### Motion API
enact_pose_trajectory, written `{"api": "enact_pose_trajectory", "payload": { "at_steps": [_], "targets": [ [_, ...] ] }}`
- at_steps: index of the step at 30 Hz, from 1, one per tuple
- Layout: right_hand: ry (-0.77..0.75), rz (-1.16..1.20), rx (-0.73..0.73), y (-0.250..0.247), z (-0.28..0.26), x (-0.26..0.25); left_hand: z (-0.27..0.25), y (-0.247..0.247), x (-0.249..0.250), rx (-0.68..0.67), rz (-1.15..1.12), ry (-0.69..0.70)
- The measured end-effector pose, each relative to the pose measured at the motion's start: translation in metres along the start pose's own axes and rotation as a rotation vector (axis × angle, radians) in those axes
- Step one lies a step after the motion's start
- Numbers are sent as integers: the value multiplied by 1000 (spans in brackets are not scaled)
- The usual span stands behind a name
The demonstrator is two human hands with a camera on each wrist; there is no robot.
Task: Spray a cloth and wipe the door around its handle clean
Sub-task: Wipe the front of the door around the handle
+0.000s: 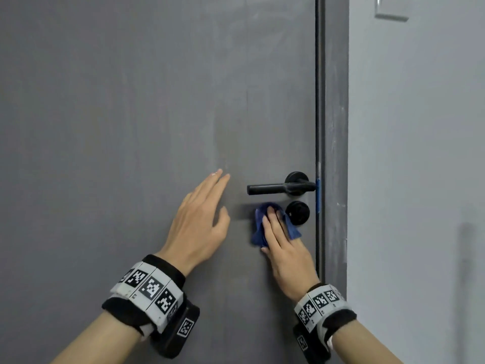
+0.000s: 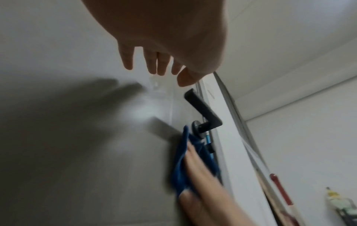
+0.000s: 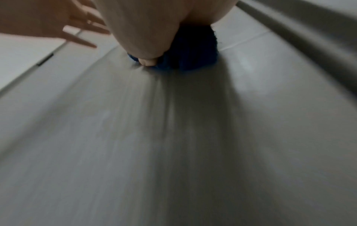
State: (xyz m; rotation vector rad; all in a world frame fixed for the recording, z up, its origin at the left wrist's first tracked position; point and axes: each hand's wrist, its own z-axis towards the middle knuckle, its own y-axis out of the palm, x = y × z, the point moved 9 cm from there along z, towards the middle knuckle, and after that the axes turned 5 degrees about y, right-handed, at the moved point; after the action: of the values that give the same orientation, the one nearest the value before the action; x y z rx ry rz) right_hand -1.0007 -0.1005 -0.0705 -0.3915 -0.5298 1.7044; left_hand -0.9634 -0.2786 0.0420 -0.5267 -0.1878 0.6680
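Observation:
The grey door [image 1: 131,127] fills the head view, with its black lever handle [image 1: 267,189] at the right and a round black lock knob [image 1: 298,212] under it. My right hand [image 1: 282,235] presses a crumpled blue cloth [image 1: 258,232] flat against the door just below the lever, left of the knob, fingers straight. The left wrist view shows the cloth [image 2: 180,165] under that hand [image 2: 203,175] below the handle [image 2: 201,107]. My left hand [image 1: 207,206] is spread and empty, close to the door left of the lever. In the blurred right wrist view, the cloth [image 3: 193,50] sits under my palm [image 3: 146,30].
The dark door frame [image 1: 336,127] runs down the right of the door, with a pale wall [image 1: 420,153] beyond it and a switch plate [image 1: 391,9] at the top. Blue tape [image 1: 318,190] marks the door edge beside the handle. A red-handled item [image 2: 280,188] leans by the wall.

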Motion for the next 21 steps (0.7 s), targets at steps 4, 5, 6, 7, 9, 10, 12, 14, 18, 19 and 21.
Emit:
{"api": "enact_pose_trajectory", "payload": {
  "at_steps": [4, 5, 6, 7, 9, 10, 12, 14, 18, 19, 21],
  "targets": [
    [77, 54, -123, 9, -40, 38, 28, 20, 51, -22, -172, 83],
    [98, 66, -136, 7, -47, 49, 33, 26, 59, -30, -153, 103],
    [102, 76, -127, 2, -53, 58, 39, 32, 65, -32, -126, 122],
    [95, 90, -104, -5, -57, 65, 43, 38, 69, -26, -101, 137],
    [77, 139, -8, -23, -61, 76, 52, 46, 70, 2, -72, 148],
    [90, 186, 64, -36, -59, 80, 56, 48, 68, 23, -65, 151],
    [123, 270, 208, -64, -47, 86, 60, 49, 66, 69, -67, 167],
    [120, 345, 278, -84, -25, 85, 61, 49, 66, 96, -85, 176],
    [118, 479, 129, -70, 19, 77, 62, 46, 67, 124, -108, 161],
    [140, 513, 98, -64, 21, 76, 61, 45, 67, 130, -112, 155],
    [153, 550, 77, -58, 16, 75, 60, 44, 68, 136, -116, 142]
  ]
}}
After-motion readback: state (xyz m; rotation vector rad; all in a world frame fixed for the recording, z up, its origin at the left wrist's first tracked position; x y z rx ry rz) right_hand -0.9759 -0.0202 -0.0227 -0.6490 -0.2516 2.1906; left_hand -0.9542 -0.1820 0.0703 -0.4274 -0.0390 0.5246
